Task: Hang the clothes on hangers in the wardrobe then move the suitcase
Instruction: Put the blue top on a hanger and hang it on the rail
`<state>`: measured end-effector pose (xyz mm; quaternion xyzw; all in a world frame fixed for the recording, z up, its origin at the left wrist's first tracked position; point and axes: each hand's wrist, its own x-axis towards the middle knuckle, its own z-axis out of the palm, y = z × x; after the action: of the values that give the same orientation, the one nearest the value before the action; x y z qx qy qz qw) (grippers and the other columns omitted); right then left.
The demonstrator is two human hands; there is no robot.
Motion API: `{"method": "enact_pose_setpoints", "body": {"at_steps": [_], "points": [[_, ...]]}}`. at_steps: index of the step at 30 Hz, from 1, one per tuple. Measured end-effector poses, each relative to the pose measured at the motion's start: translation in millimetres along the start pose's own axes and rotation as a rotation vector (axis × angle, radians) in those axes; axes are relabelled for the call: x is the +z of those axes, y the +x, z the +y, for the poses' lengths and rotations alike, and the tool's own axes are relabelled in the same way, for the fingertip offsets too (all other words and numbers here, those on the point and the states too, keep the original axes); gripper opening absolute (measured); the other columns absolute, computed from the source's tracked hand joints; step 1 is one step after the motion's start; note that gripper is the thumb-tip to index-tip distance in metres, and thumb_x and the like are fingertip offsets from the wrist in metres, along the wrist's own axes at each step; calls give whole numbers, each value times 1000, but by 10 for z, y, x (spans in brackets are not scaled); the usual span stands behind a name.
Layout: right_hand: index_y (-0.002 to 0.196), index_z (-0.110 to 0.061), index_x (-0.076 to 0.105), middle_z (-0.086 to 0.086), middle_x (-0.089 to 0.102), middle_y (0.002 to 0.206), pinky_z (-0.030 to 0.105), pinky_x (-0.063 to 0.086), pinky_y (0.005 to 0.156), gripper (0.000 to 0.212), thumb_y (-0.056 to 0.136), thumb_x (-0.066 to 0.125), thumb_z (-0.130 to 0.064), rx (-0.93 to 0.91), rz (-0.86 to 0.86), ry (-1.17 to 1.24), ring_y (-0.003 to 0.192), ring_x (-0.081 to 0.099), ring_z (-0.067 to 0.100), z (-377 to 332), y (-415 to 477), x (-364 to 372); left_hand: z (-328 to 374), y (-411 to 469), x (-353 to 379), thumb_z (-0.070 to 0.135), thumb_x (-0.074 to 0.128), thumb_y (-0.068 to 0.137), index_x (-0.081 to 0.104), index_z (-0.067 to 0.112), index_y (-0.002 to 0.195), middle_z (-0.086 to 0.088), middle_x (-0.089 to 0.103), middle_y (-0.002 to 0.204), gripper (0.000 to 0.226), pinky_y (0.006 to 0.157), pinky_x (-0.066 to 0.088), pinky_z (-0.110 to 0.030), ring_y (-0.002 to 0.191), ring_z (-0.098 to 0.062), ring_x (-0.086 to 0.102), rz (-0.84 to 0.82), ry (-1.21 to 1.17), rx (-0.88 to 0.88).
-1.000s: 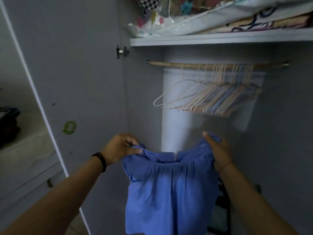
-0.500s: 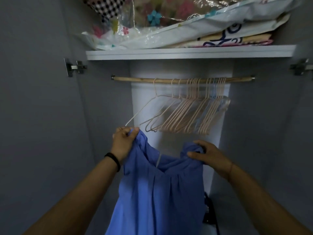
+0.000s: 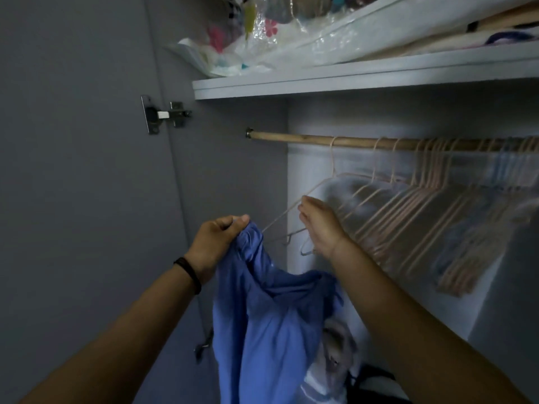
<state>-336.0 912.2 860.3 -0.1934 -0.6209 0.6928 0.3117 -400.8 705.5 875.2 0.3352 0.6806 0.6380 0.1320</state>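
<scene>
A blue garment (image 3: 271, 322) hangs from my left hand (image 3: 217, 240), which grips its top edge at chest height in front of the open wardrobe. My right hand (image 3: 319, 225) is off the garment and reaches up to the leftmost pale wire hanger (image 3: 332, 170); its fingers lie at the hanger's sloping arm, and whether they close on it I cannot tell. Several more pale hangers (image 3: 431, 199) hang in a row on the wooden rail (image 3: 320, 139). No suitcase is in view.
A white shelf (image 3: 350, 80) above the rail carries plastic-wrapped bedding (image 3: 306, 33). The grey wardrobe door (image 3: 87, 170) stands open on the left with its hinge (image 3: 163, 115). Dark and striped items (image 3: 335, 374) lie at the wardrobe bottom.
My right hand let go of the garment's right shoulder and rose to the leftmost hanger. The garment now sags from my left hand alone. The view shifted left and closer to the rail.
</scene>
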Motion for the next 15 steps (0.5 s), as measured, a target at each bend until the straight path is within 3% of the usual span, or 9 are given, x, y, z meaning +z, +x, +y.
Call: {"method": "enact_pose_setpoints", "body": {"at_steps": [2, 3, 5, 6, 8, 10, 12, 15], "points": [[110, -16, 54, -4, 50, 92, 30, 40, 86, 26, 96, 46, -36, 38, 98, 5, 86, 48, 11, 15, 460, 98, -24, 70, -63, 30, 59, 90, 61, -16, 94, -30, 64, 92, 46, 81, 51, -47, 81, -26, 58, 29, 13, -1], [119, -8, 51, 0, 51, 93, 32, 40, 85, 37, 95, 47, -37, 69, 166, 9, 86, 50, 15, -4, 612, 128, -35, 95, -97, 35, 61, 88, 59, -17, 93, -28, 62, 89, 52, 81, 50, -49, 81, -26, 56, 29, 17, -7], [135, 5, 38, 16, 54, 116, 35, 42, 91, 53, 96, 49, -29, 122, 311, 41, 106, 55, 28, -26, 867, 156, -50, 120, -157, 52, 67, 76, 59, -12, 85, -19, 56, 84, 66, 77, 49, -47, 79, -25, 51, 13, 26, -15], [133, 6, 38, 19, 53, 123, 36, 44, 89, 50, 96, 50, -25, 129, 363, 70, 108, 57, 31, -47, 932, 152, -69, 133, -185, 58, 68, 71, 59, -10, 84, -18, 55, 84, 69, 76, 48, -46, 79, -25, 51, 15, 30, -20], [112, -4, 43, 16, 54, 108, 31, 47, 66, 26, 94, 51, -21, 98, 365, 181, 76, 59, 23, -54, 1062, 138, -68, 135, -218, 55, 67, 72, 56, -16, 88, -30, 58, 84, 73, 81, 51, -50, 79, -27, 55, 24, 28, -26], [93, -17, 40, 11, 51, 81, 20, 39, 46, 10, 93, 48, -11, 54, 331, 320, 48, 48, 9, -76, 1143, 122, -45, 125, -239, 46, 64, 80, 53, -20, 93, -41, 56, 93, 67, 83, 51, -53, 80, -29, 58, 30, 29, -11], [79, -23, 34, 4, 38, 65, 14, 30, 37, 27, 92, 43, 0, -1, 315, 435, 33, 36, 3, -114, 1184, 111, -69, 138, -282, 37, 61, 86, 55, -19, 94, -40, 58, 96, 58, 79, 53, -48, 79, -29, 61, 32, 39, 1], [77, -22, 32, 2, 34, 63, 14, 23, 34, 28, 93, 43, -2, -42, 262, 428, 31, 28, 2, -213, 1130, 149, -110, 159, -347, 31, 61, 86, 64, -12, 93, -25, 70, 89, 44, 65, 57, -30, 77, -27, 68, 27, 14, -18]]}}
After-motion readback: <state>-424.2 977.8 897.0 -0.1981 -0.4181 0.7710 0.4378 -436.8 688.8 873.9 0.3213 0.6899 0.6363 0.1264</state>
